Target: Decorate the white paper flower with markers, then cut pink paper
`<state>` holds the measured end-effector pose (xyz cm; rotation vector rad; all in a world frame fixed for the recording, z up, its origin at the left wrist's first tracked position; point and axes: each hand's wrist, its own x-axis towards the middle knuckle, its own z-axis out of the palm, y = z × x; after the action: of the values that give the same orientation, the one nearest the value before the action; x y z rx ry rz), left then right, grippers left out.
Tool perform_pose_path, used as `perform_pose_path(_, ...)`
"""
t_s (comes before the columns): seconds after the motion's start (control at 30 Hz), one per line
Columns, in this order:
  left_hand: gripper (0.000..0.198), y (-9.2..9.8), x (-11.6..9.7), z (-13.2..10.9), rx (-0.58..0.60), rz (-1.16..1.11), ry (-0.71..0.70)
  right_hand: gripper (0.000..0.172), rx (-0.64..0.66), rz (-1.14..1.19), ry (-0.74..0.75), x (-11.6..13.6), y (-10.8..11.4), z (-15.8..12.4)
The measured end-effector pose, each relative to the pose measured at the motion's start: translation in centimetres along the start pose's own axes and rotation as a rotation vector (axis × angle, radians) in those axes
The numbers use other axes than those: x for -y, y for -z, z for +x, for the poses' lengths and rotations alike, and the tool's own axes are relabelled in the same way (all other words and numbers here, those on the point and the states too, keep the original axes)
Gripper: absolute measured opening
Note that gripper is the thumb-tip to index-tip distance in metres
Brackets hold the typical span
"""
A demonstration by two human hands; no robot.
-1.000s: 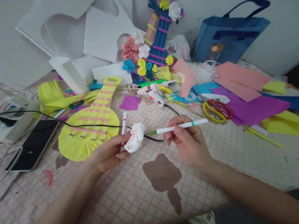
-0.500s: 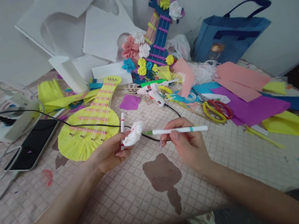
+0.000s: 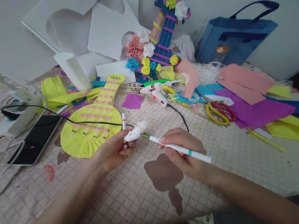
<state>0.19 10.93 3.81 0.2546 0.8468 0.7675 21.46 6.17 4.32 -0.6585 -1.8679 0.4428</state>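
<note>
My left hand (image 3: 114,151) is closed around a small white lumpy piece (image 3: 135,131) with tiny coloured specks; its material I cannot make out. A white pen with red bands (image 3: 123,121) stands up from the same fingers. In a writing grip, my right hand (image 3: 188,152) holds a white felt-tip marker (image 3: 194,153) with a green band. Its green tip points at the underside of the white piece, very near it or touching. Behind my left hand lies a yellow paper guitar (image 3: 91,126) with pink strips and white strings, a black cable crossing it.
A hot glue gun (image 3: 158,94) lies beyond my hands, yellow and red scissors (image 3: 219,112) to its right. Purple paper (image 3: 265,110) covers the right side. A phone (image 3: 37,139) and power strip (image 3: 17,119) sit left. A flowered blue guitar (image 3: 165,39) and blue bag (image 3: 235,39) stand behind.
My right hand has lowered the marker's rear end, so it now slants down to the right. The white piece has turned in my left hand. The whole view has shifted slightly.
</note>
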Motion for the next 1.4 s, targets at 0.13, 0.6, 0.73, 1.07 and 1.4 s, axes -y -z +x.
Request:
perform_pose_path(0.13, 0.012, -0.4, 0.1, -0.1, -0.038, -0.01, -0.011, 0.028, 0.009, -0.031, 0.038, 0.0, 0.0, -0.1)
perform_pose_path(0.6, 0.021, -0.8, 0.4, -0.1, -0.097, -0.061, -0.049, 0.03, 0.07, -0.165, 0.144, 0.2, -0.6, -0.1)
perform_pose_path(0.73, 0.026, -0.8, 0.6, -0.1, -0.089, -0.061, -0.066, 0.032, 0.072, -0.185, 0.176, 0.3, -0.7, 0.1)
perform_pose_path(1.07, 0.032, -1.1, 0.8, -0.2, -0.091, -0.051, -0.076, 0.035, 0.081, -0.214, 0.255, 0.2, -0.8, 0.2)
perform_pose_path(1.4, 0.03, -1.3, 0.8, -0.4, -0.087, -0.042, -0.064, 0.031, 0.08, -0.259, 0.228, 0.3, -1.0, 0.1)
